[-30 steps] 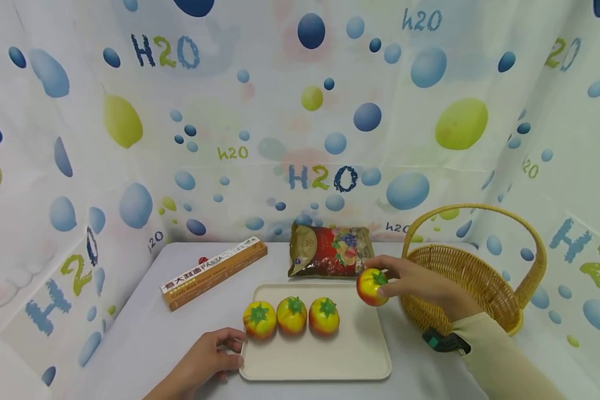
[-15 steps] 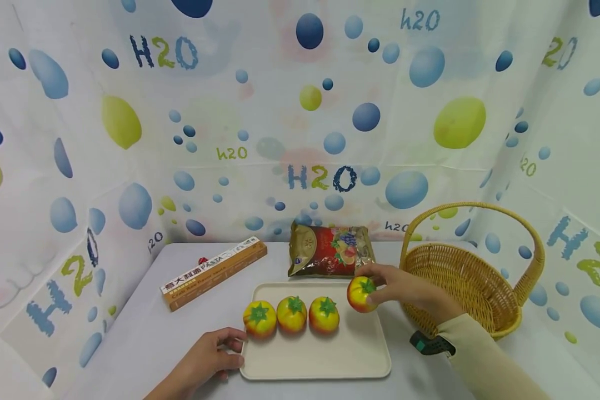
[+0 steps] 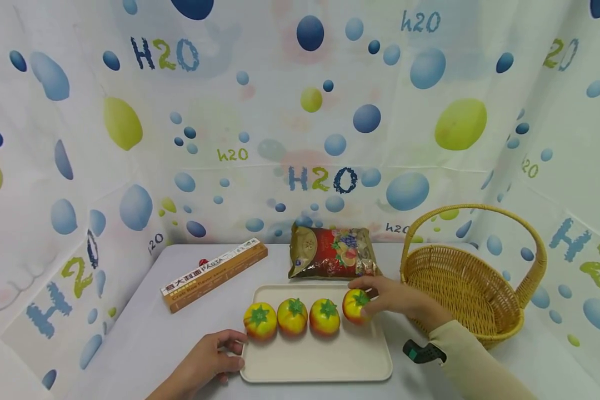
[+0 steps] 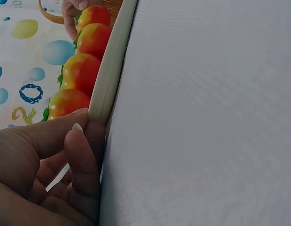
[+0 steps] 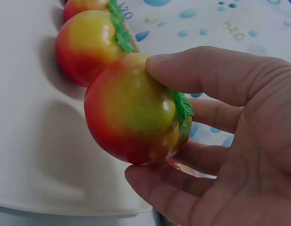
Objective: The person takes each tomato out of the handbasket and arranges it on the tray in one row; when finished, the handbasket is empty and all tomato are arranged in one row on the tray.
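Note:
A red-and-yellow tomato (image 3: 356,306) with a green leafy top is held in my right hand (image 3: 397,303), between thumb and fingers, at the tray's right part. In the right wrist view the thumb lies on one side of this tomato (image 5: 131,113) and the fingers on the other. Whether it touches the tray is hard to tell. Three similar tomatoes (image 3: 292,316) sit in a row to its left on the cream tray (image 3: 315,358). My left hand (image 3: 207,358) grips the tray's left rim; the left wrist view shows fingertips at that rim (image 4: 107,80).
A wicker basket (image 3: 460,289) with a tall handle stands at the right, close to my right forearm. Behind the tray lies a shiny red-and-gold packet (image 3: 332,253). A long pasta box (image 3: 215,275) lies slanted at the back left. Patterned curtains surround the table.
My right hand has brought the tomato left and down, from the tray's right edge to beside the row. The left hand stays at the rim.

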The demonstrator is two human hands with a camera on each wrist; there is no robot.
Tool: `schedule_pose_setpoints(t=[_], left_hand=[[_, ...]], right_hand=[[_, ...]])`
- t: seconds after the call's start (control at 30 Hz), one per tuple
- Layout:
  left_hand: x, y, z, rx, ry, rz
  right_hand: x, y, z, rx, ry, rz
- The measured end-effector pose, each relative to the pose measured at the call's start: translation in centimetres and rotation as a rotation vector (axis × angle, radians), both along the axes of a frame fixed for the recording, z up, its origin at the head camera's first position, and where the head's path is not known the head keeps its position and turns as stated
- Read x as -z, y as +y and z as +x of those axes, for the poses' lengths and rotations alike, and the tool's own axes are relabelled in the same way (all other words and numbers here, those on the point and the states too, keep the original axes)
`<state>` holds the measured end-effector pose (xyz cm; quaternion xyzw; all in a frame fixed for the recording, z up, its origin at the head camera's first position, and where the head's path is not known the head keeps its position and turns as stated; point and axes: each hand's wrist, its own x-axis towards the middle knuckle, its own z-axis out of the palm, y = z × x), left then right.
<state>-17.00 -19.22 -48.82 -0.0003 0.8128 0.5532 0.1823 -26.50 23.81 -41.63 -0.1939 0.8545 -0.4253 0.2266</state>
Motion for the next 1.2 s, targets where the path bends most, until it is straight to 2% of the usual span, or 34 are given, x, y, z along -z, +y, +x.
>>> schedule_pose_setpoints(t=[0.23, 0.53, 0.9, 1.2], left_hand=[[0.2, -0.1, 0.0, 0.003, 0.005, 0.005], [0.2, -0.3, -0.1, 0.032, 0.02, -0.01], [0.4, -0.4, -0.1, 0.049, 0.039, -0.019], [0.5, -0.4, -0.2, 0.042, 0.039, -0.019]], right_hand=[[1.0, -0.3, 0.1, -0.06, 0.032, -0.023], [2.0, -0.7, 0.3, -0.034, -0.006, -0.005], [2.3, -0.8, 0.3, -0.04, -0.014, 0.001], [2.3, -0.5, 0.3, -0.085, 0.014, -0.033]])
